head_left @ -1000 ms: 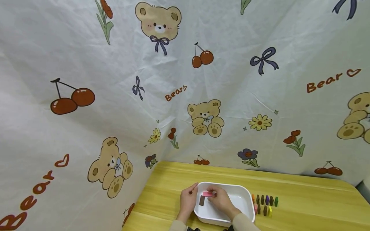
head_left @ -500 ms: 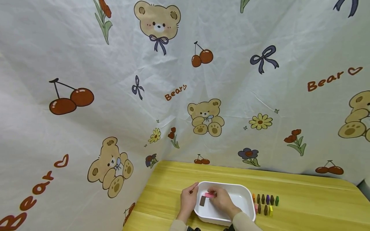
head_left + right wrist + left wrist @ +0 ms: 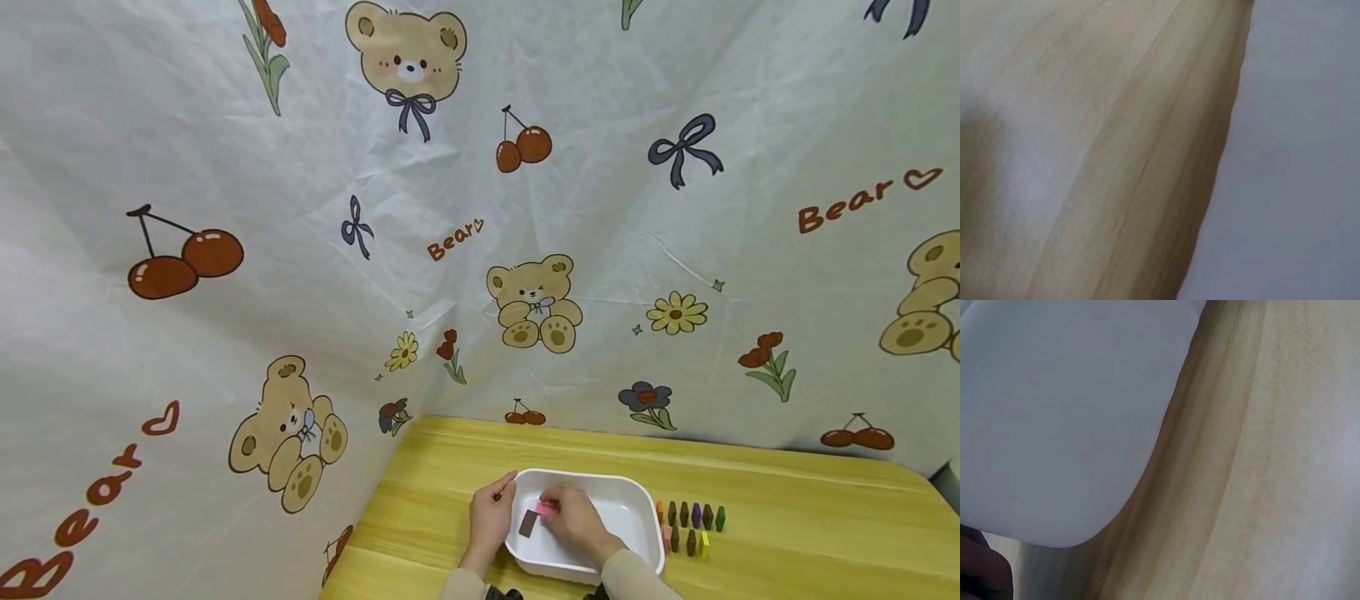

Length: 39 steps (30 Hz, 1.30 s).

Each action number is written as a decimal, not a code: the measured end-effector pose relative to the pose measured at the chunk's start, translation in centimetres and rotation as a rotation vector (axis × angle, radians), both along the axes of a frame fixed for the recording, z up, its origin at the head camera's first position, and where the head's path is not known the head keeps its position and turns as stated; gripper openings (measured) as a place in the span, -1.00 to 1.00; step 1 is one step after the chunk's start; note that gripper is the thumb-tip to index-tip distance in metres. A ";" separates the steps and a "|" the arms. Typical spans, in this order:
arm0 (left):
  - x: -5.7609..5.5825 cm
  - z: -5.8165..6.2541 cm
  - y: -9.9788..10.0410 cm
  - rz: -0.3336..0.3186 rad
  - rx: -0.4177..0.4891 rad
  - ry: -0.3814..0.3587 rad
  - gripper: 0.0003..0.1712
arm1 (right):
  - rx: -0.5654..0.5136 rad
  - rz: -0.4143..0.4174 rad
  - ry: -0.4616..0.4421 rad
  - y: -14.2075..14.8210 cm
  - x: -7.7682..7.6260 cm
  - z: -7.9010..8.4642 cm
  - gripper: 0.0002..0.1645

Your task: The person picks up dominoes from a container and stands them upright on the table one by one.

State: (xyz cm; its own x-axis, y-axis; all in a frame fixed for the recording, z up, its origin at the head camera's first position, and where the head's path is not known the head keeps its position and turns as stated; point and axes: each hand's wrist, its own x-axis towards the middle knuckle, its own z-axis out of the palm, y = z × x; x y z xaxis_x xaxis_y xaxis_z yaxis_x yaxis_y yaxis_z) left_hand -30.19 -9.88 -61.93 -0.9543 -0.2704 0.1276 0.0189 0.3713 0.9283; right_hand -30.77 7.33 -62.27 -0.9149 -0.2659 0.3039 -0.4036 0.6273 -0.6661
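In the head view a white plastic tray [image 3: 622,533] with rounded corners stands on the wooden table. My left hand [image 3: 489,521] grips its left rim, near the far left corner. The left wrist view shows a bit of that hand's fingers [image 3: 985,569] at the edge of the tray [image 3: 1066,425]. Reaching inside the tray, my right hand [image 3: 573,517] pinches a small pink block [image 3: 545,508], partly covered by the fingers. A flat dark brown block [image 3: 528,523] lies slanted on the tray floor, close to the pink block's left end. The right hand is outside the right wrist view.
Right of the tray, several small coloured blocks stand in two rows, among them a green block [image 3: 721,518], a purple block [image 3: 696,514] and a yellow block [image 3: 704,545]. A bear-print cloth [image 3: 600,208] hangs behind and left of the yellowish table [image 3: 795,517].
The pink block has moved slightly right and nearer in my right hand. The brown block has turned a little and is more slanted. My left hand has stayed at the rim.
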 end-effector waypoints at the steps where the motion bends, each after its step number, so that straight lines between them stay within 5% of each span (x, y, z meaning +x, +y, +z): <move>1: 0.0 0.0 0.0 -0.001 0.000 0.001 -0.77 | 0.006 -0.001 0.004 0.0 0.0 0.0 -0.73; 24: -0.2 -0.3 0.0 0.006 -0.008 0.008 -0.78 | 0.161 0.108 0.055 0.8 0.2 0.4 -0.92; 39: -0.4 -0.5 -0.3 -0.013 0.023 0.003 -0.78 | 0.231 0.140 0.077 0.9 0.6 1.1 -0.83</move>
State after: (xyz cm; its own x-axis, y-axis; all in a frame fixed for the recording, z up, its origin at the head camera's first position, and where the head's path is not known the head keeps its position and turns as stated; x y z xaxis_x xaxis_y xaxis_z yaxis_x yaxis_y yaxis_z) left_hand -30.58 -10.19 -62.40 -0.9574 -0.2608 0.1239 0.0260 0.3494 0.9366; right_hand -30.20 8.21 -61.16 -0.8410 -0.4583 0.2875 -0.5407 0.6937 -0.4759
